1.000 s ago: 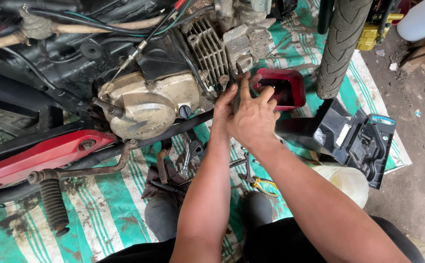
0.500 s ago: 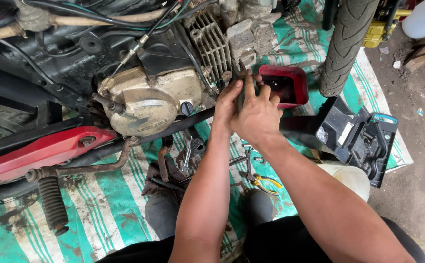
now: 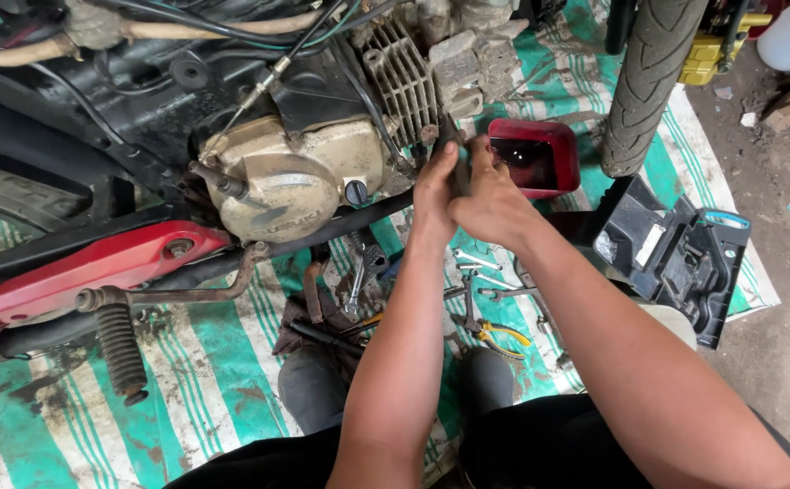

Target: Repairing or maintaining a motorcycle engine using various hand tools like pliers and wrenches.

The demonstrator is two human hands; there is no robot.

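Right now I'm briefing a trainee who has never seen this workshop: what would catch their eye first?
Both hands, left hand and right hand, meet at the motorcycle engine, which lies on its side over a green striped tarp. Just behind them sits a red tray, beside the front tyre. Loose tools lie scattered below the forearms.

Very little here counts as packaging, labelling, signage or display. The one likely label is a small pale sticker, a slanted rectangle, whitish-grey, stuck on the inner face of a black plastic panel that lies on the green-and-white striped mat at the right, just below the tyre. Anything printed on it is too small to make out. No boxes, wrapped packages, signs or screens show anywhere else in view.
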